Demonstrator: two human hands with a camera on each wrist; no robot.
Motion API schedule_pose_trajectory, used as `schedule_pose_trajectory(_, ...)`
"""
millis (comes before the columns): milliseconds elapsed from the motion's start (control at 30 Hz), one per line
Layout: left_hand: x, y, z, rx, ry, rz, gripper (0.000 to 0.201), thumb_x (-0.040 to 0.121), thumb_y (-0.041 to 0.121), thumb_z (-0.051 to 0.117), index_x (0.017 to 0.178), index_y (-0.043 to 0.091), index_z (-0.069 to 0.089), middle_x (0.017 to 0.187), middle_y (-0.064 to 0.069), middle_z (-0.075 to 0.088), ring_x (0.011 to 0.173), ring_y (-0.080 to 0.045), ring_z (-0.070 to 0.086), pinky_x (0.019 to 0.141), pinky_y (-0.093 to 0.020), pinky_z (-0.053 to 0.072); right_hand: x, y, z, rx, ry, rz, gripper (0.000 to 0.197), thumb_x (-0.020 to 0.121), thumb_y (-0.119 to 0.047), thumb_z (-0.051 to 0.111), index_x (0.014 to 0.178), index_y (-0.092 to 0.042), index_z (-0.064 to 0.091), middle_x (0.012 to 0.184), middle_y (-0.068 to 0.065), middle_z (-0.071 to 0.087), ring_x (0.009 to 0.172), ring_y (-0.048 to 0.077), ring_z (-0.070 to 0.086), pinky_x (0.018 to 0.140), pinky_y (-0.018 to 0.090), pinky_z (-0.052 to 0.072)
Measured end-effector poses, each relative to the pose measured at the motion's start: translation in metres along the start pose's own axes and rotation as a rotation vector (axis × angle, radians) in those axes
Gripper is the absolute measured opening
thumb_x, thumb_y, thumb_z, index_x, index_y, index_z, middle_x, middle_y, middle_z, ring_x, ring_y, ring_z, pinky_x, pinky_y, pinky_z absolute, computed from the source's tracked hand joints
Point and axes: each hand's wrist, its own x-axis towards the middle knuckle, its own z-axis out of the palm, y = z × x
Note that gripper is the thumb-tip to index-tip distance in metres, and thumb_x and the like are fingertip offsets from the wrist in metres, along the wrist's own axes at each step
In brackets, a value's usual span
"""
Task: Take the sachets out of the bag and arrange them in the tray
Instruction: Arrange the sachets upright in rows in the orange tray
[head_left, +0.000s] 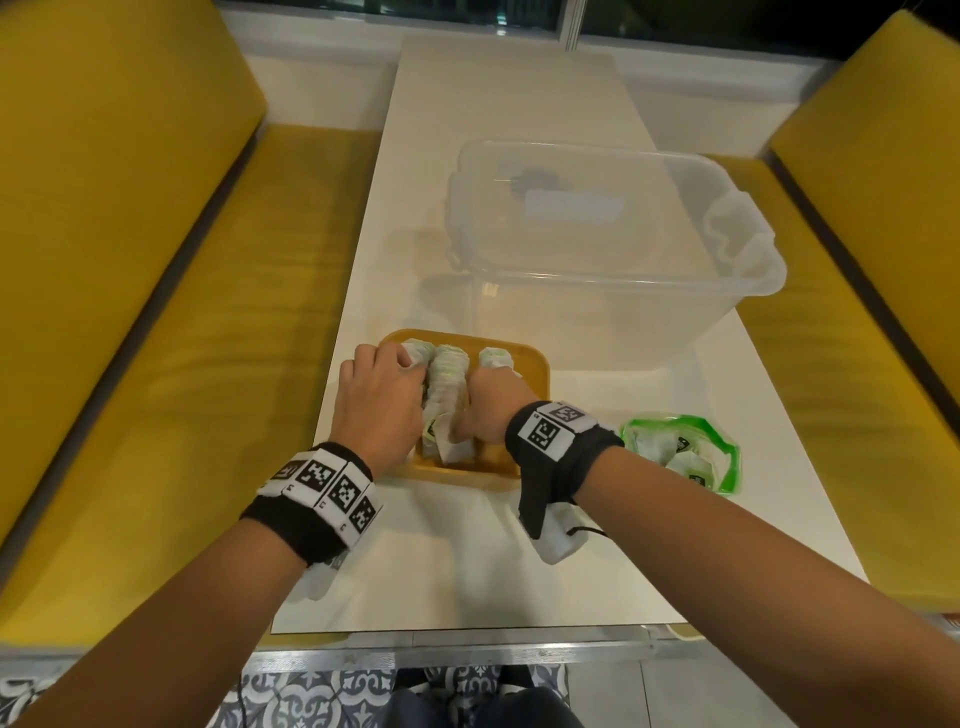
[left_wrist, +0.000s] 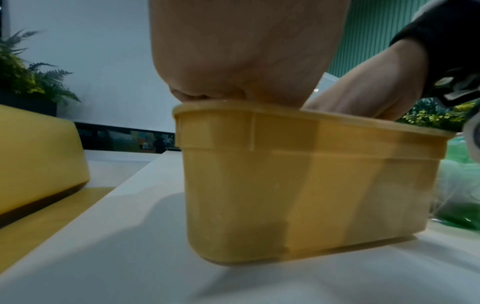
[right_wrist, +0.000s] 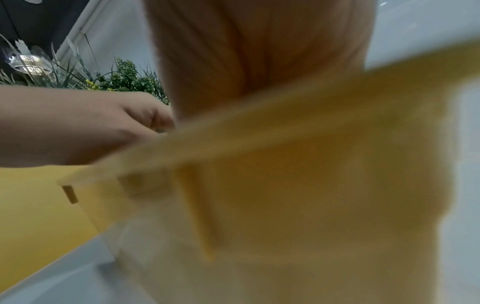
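Observation:
A yellow tray (head_left: 535, 374) stands near the table's front edge and holds rows of white-and-green sachets (head_left: 448, 371) standing on edge. My left hand (head_left: 415, 374) reaches into the tray's left side, its fingers curled over the sachets there. My right hand (head_left: 467, 418) dips in just right of the middle row, thumb against a front sachet; its fingertips are hidden. A green-rimmed clear bag (head_left: 727, 447) lies right of the tray with a few sachets inside. The wrist views show only the tray's outer wall (left_wrist: 298, 185) (right_wrist: 298, 168) and both hands above its rim.
A large clear plastic tub (head_left: 597, 291) stands behind the tray on the white table (head_left: 467, 561). Yellow bench seats (head_left: 156, 312) flank the table on both sides. Potted plants (left_wrist: 23, 78) show in the background.

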Motion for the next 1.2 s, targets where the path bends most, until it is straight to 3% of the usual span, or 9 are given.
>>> schedule_pose_trajectory(100, -0.009, -0.003, -0.004, -0.037, 0.055, 0.017, 0.011, 0.081, 0.02, 0.067, 0.091, 0.018, 0.073, 0.097, -0.006, 0.059, 0.091, -0.028, 0.047, 0.073, -0.04, 0.04, -0.004, 0.001, -0.001, -0.052, -0.024, -0.013, 0.035, 0.081, -0.029, 0.072, 0.106, -0.006, 0.062, 0.088, 0.007, 0.057, 0.086, 0.023, 0.056, 0.08, 0.033, 0.053)
schedule_pose_trajectory(233, -0.024, -0.002, -0.006, -0.064, 0.037, 0.06, 0.009, 0.08, 0.026, 0.072, 0.083, 0.019, 0.07, 0.087, -0.002, 0.06, 0.084, -0.024, 0.048, 0.068, -0.038, 0.044, -0.007, -0.001, 0.004, -0.043, -0.06, -0.024, 0.028, 0.087, -0.019, 0.064, 0.111, -0.006, 0.06, 0.107, 0.01, 0.063, 0.1, 0.026, 0.06, 0.079, 0.03, 0.05)
schedule_pose_trajectory(433, -0.031, -0.007, -0.004, -0.143, -0.017, 0.052, 0.014, 0.084, 0.027, 0.069, 0.096, 0.02, 0.07, 0.095, -0.001, 0.063, 0.088, -0.02, 0.05, 0.068, -0.031, 0.042, -0.004, -0.007, 0.01, -0.078, -0.084, 0.0, 0.026, 0.084, -0.017, 0.066, 0.107, -0.004, 0.062, 0.091, 0.008, 0.054, 0.082, 0.022, 0.05, 0.069, 0.028, 0.043)
schedule_pose_trajectory(600, -0.032, -0.008, -0.003, -0.184, -0.056, 0.034, 0.021, 0.088, 0.025, 0.064, 0.108, 0.02, 0.067, 0.105, -0.001, 0.063, 0.095, -0.02, 0.049, 0.073, -0.029, 0.041, -0.005, -0.007, 0.014, -0.038, -0.033, 0.006, 0.032, 0.081, -0.018, 0.071, 0.108, -0.004, 0.06, 0.093, 0.008, 0.055, 0.094, 0.027, 0.059, 0.073, 0.029, 0.048)
schedule_pose_trajectory(700, -0.033, -0.008, -0.006, -0.242, -0.001, 0.031, 0.023, 0.086, 0.022, 0.067, 0.108, 0.017, 0.069, 0.102, -0.004, 0.064, 0.095, -0.023, 0.05, 0.074, -0.034, 0.045, -0.008, -0.001, 0.011, 0.095, -0.005, 0.007, 0.029, 0.085, -0.021, 0.067, 0.108, -0.005, 0.062, 0.104, 0.009, 0.065, 0.095, 0.026, 0.064, 0.084, 0.032, 0.055)
schedule_pose_trajectory(800, -0.043, -0.011, -0.008, -0.338, 0.1, 0.006, 0.019, 0.087, 0.023, 0.067, 0.104, 0.016, 0.07, 0.098, -0.002, 0.064, 0.094, -0.02, 0.05, 0.076, -0.034, 0.047, -0.012, 0.011, -0.006, 0.211, 0.046, 0.069, 0.025, 0.084, -0.021, 0.07, 0.103, -0.007, 0.063, 0.098, 0.01, 0.067, 0.086, 0.025, 0.067, 0.08, 0.037, 0.058)
schedule_pose_trajectory(900, -0.063, -0.009, -0.005, -0.427, 0.066, 0.087, 0.021, 0.09, 0.034, 0.061, 0.102, 0.018, 0.069, 0.098, 0.004, 0.063, 0.095, -0.014, 0.049, 0.08, -0.031, 0.046, -0.015, 0.021, -0.023, 0.167, 0.173, 0.13, 0.026, 0.081, -0.025, 0.071, 0.095, -0.005, 0.061, 0.092, 0.009, 0.064, 0.082, 0.027, 0.064, 0.069, 0.032, 0.054)
schedule_pose_trajectory(1000, -0.084, 0.001, 0.0, -0.418, -0.062, 0.218, 0.035, 0.091, 0.047, 0.05, 0.112, 0.023, 0.066, 0.105, 0.007, 0.064, 0.101, -0.014, 0.053, 0.087, -0.031, 0.046, -0.015, 0.023, -0.032, 0.061, 0.255, 0.163, 0.018, 0.088, -0.01, 0.06, 0.103, -0.002, 0.056, 0.102, 0.015, 0.059, 0.095, 0.033, 0.061, 0.073, 0.033, 0.048)
schedule_pose_trajectory(1200, -0.088, 0.02, 0.007, -0.376, 0.017, 0.274, 0.023, 0.082, 0.006, 0.07, 0.102, 0.017, 0.069, 0.093, 0.001, 0.07, 0.081, -0.021, 0.062, 0.07, -0.037, 0.056, -0.004, 0.014, -0.03, -0.053, 0.231, 0.118, 0.02, 0.089, -0.005, 0.056, 0.109, -0.001, 0.057, 0.113, 0.018, 0.059, 0.102, 0.035, 0.06, 0.076, 0.033, 0.047)
